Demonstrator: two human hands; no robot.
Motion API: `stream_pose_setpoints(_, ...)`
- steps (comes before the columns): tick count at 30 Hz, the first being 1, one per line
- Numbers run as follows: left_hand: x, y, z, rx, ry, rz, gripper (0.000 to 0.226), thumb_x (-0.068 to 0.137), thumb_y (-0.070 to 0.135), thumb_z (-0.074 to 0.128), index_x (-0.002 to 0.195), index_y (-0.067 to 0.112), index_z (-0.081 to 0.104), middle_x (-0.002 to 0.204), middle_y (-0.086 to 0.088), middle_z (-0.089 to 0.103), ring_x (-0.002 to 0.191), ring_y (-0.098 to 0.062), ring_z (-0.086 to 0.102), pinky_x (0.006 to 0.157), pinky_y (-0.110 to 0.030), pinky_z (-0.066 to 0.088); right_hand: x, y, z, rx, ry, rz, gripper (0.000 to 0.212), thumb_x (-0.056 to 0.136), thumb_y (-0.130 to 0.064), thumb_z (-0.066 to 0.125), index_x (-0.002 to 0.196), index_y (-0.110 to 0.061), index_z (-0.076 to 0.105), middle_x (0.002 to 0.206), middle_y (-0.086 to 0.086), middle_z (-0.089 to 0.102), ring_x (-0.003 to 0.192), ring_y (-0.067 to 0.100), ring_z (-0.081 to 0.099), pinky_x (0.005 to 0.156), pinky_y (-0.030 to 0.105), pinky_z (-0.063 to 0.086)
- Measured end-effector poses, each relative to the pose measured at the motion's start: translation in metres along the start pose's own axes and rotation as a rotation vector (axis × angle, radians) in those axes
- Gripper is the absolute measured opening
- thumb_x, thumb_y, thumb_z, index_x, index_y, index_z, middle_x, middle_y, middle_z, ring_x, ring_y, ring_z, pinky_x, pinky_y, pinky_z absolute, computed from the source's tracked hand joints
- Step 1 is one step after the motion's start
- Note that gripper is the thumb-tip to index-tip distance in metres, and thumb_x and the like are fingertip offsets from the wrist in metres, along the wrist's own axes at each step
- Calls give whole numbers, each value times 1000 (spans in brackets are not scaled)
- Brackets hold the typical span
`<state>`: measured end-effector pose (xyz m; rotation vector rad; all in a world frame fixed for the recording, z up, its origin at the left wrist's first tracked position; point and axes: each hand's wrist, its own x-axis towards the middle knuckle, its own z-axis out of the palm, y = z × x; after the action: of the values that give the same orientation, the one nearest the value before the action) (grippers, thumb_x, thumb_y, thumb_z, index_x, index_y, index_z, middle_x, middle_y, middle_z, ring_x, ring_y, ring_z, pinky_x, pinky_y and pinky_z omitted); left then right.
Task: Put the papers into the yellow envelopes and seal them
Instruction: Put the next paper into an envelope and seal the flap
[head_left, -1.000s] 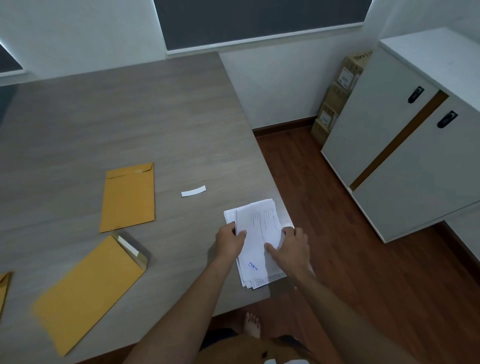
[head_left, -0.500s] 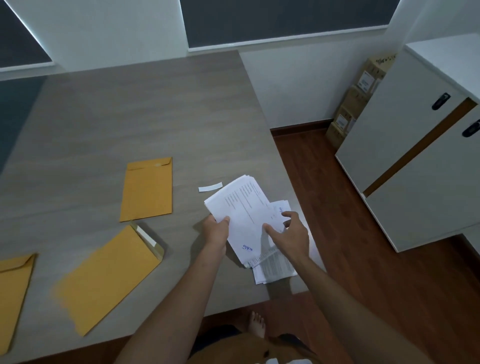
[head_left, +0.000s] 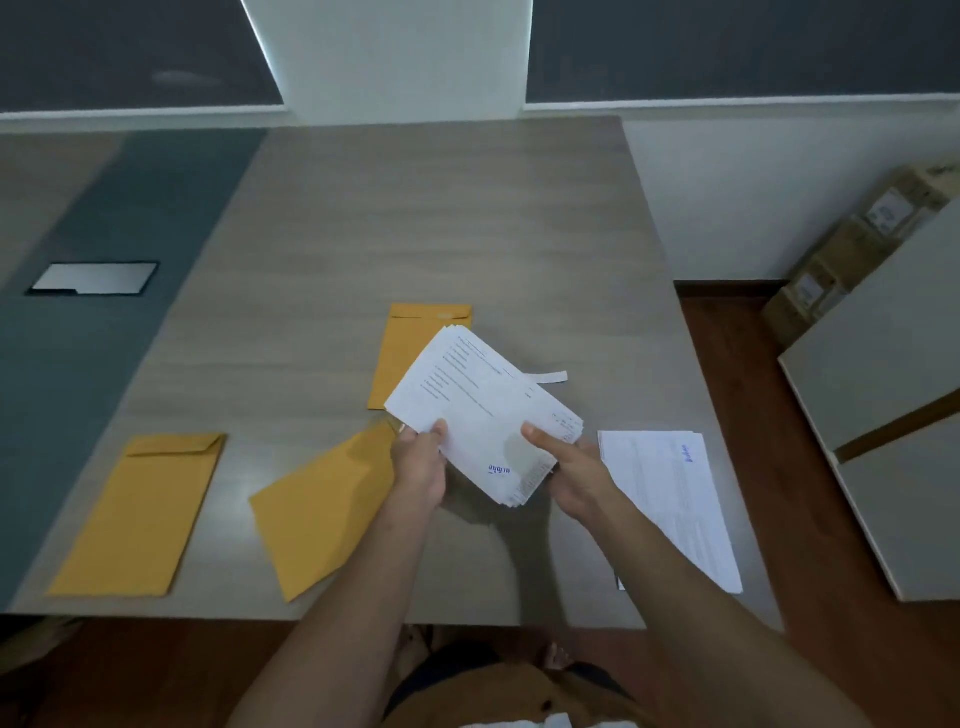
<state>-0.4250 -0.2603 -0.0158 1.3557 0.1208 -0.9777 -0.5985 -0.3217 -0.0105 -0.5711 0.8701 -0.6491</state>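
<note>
Both hands pinch the paper stack above the surface: left hand, right hand. The nearest yellow envelope lies just left, nearer the left hand, its mouth probably facing the stack.

Dim, flat room light; soft shadow under held papers; faint sheen on table; wide-angle bowing at edges.
</note>
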Motion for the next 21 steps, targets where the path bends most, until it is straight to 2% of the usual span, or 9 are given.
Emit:
stream_pose_setpoints(3, 3, 20, -34, -29, -43, 6, 23, 92, -4, 57, 111, 8, 64, 110, -4, 70, 96, -21, 67, 83, -35, 53, 8, 16, 32, -29, 13, 5, 50, 72, -5, 79, 120, -6, 64, 119, 12, 69, 110, 31, 65, 96, 49, 50)
stream_pose_setpoints(7, 14, 49, -92, -64, -32, 23, 31, 81, -11, 65, 109, 2, 64, 111, -13, 70, 103, -30, 65, 90, -44, 54, 15, 30, 64, -211, 57, -21, 39, 77, -2, 77, 115, -6, 66, 113, 11, 72, 102, 29, 69, 93, 50, 53)
stream_pose_setpoints(9, 17, 66, -122, 42, -10, 77, 30, 78, -11, 68, 102, 7, 62, 105, -12, 70, 100, -31, 65, 87, -45, 51, 17, 39, 74, -332, 62, -57, 37, 76, -5, 78, 111, -8, 69, 109, 8, 73, 102, 27, 69, 93, 50, 53)
stream_pose_setpoints(11, 19, 81, -147, 266, -32, 161, 31, 76, -11, 71, 98, 9, 62, 101, -11, 71, 94, -29, 65, 84, -43, 50, 15, 46, 83, -436, 47, -86, 35, 75, -8, 80, 108, -10, 71, 106, 5, 74, 100, 25, 70, 92, 48, 54)
stream_pose_setpoints(14, 22, 93, -166, 549, -106, 199, 33, 74, -10, 73, 102, 6, 67, 99, -9, 72, 90, -24, 68, 78, -36, 55, 8, 57, 95, -554, 14, -123, 32, 75, -9, 80, 106, -11, 73, 102, 4, 75, 95, 22, 72, 87, 43, 57)
stream_pose_setpoints(18, 24, 87, -169, 662, -126, 142, 39, 70, -10, 78, 104, 6, 67, 96, -4, 71, 88, -18, 67, 73, -30, 55, -3, 68, 101, -668, 13, -164, 23, 76, -9, 80, 97, -13, 74, 93, 4, 76, 84, 17, 73, 76, 36, 60)
stream_pose_setpoints(21, 23, 70, -174, 706, -100, 95, 36, 67, -8, 81, 99, 5, 69, 92, -7, 71, 86, -24, 68, 66, -30, 54, -11, 84, 97, -717, 46, -145, 23, 71, -9, 84, 92, -11, 74, 87, 6, 75, 77, 18, 73, 67, 34, 61)
